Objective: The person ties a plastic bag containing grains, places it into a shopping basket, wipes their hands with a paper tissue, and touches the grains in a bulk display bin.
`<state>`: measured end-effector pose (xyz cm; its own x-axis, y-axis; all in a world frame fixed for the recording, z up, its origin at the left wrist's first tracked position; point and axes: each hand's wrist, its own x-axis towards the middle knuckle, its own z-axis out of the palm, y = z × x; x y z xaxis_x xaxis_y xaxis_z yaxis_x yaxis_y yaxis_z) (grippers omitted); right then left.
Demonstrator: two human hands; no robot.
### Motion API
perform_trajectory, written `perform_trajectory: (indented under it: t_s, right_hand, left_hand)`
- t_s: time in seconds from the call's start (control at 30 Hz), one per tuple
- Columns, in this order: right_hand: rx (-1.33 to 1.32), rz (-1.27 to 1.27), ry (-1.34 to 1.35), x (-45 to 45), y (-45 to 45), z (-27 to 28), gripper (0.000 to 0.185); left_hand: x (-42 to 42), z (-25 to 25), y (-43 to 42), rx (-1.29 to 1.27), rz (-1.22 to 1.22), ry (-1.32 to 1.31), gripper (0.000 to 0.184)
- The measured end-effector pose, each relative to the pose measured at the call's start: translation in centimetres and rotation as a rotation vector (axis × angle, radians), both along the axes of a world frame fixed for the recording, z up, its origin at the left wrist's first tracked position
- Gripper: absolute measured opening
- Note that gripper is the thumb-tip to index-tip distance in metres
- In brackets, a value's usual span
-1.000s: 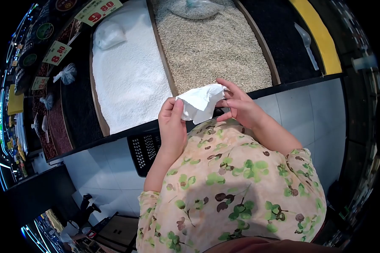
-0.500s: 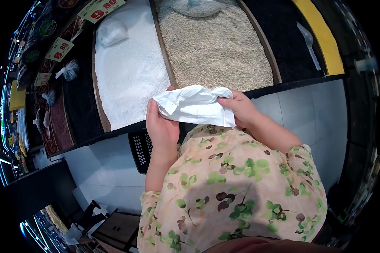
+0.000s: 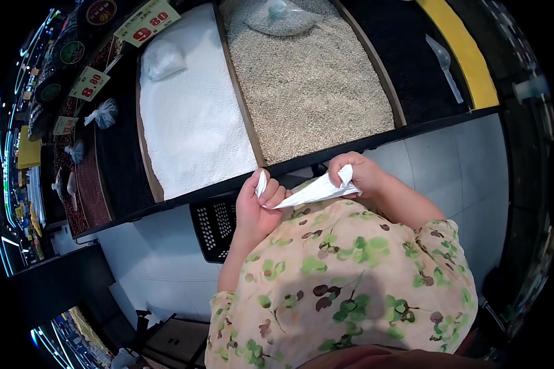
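Observation:
A white tissue [image 3: 313, 191], thin and creased, is stretched taut between my hands, just in front of my patterned top. At its left end my left hand [image 3: 257, 203] is closed in a fist around it, with a small flap sticking up above the thumb. My right hand [image 3: 362, 174] grips the opposite end, where the tissue bunches up by the thumb. Both hands are on the near side of the display edge, touching neither bin's contents.
Beyond my hands lie a bin of white grains [image 3: 194, 117] and a bin of beige grains [image 3: 314, 86], each with a plastic bag on top. A clear scoop [image 3: 443, 64] rests on dark grains at right. Price signs [image 3: 146, 23] stand at left. A black perforated crate [image 3: 218, 227] is below.
Both hands have come down toward my body. The tissue, spread wide before, is now pulled into a narrow strip, and my left fingers have curled around its end.

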<state>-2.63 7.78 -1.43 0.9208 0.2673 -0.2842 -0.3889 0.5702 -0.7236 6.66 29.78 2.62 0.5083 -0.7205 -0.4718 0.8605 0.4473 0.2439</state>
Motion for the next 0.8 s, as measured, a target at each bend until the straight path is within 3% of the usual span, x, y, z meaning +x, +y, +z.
perform_trajectory:
  t_s: [0.03, 0.1, 0.13, 0.17, 0.2, 0.27, 0.3, 0.37, 0.43, 0.5, 0.57, 0.67, 0.8]
  right_hand:
    - [-0.068, 0.047, -0.012, -0.4, -0.4, 0.1, 0.014]
    - [-0.027, -0.134, -0.082, -1.7, -2.4, -1.8, 0.018]
    - [0.160, -0.280, -0.066, -2.4, -4.7, -1.3, 0.020]
    - [0.092, -0.456, 0.020, -3.3, -7.1, -0.7, 0.020]
    - [-0.057, -0.592, 0.083, -4.4, -9.7, -1.8, 0.018]
    - [-0.642, -0.547, 0.314, -7.3, -13.5, -4.7, 0.018]
    - [-1.022, -0.359, 0.325, -9.8, -15.4, -8.1, 0.016]
    - [-1.317, 0.054, 0.533, -14.0, -16.0, -13.2, 0.019]
    - [-1.215, 0.337, 0.800, -16.2, -13.0, -15.6, 0.024]
    - [-1.061, 0.581, 0.701, -16.9, -9.3, -17.3, 0.025]
    - [-1.113, 0.586, 0.646, -16.3, -7.2, -18.5, 0.030]
    - [-1.035, 0.147, 0.550, -15.3, -7.3, -20.0, 0.026]
    - [-1.028, 0.049, 0.474, -13.1, -6.5, -19.6, 0.027]
  left_hand:
    - [-0.6, 0.0, -0.3, 0.026, 0.006, -0.004, 0.029]
    - [0.8, -1.6, 2.0, -0.114, -0.017, 0.055, 0.032]
    - [1.7, -1.9, 4.0, -0.075, 0.122, 0.016, 0.033]
    - [2.5, -2.2, 6.1, -0.038, 0.258, -0.024, 0.033]
    - [2.9, -2.6, 8.2, 0.058, 0.302, -0.082, 0.033]
    - [2.4, -3.9, 11.1, 0.236, 0.363, -0.127, 0.034]
    - [2.1, -4.6, 12.0, 0.315, 0.386, -0.116, 0.034]
    - [1.2, -6.4, 13.0, 0.366, 0.328, -0.071, 0.035]
    - [0.2, -7.8, 12.2, 0.389, 0.264, -0.041, 0.039]
    - [-0.7, -9.3, 10.7, 0.462, 0.198, -0.029, 0.039]
    - [-1.3, -11.4, 10.0, 0.443, 0.100, 0.030, 0.029]
    - [-1.7, -8.6, 7.2, 0.610, 0.051, -0.242, 0.019]
    - [-1.1, -8.0, 6.6, 0.708, -0.037, -0.310, 0.020]
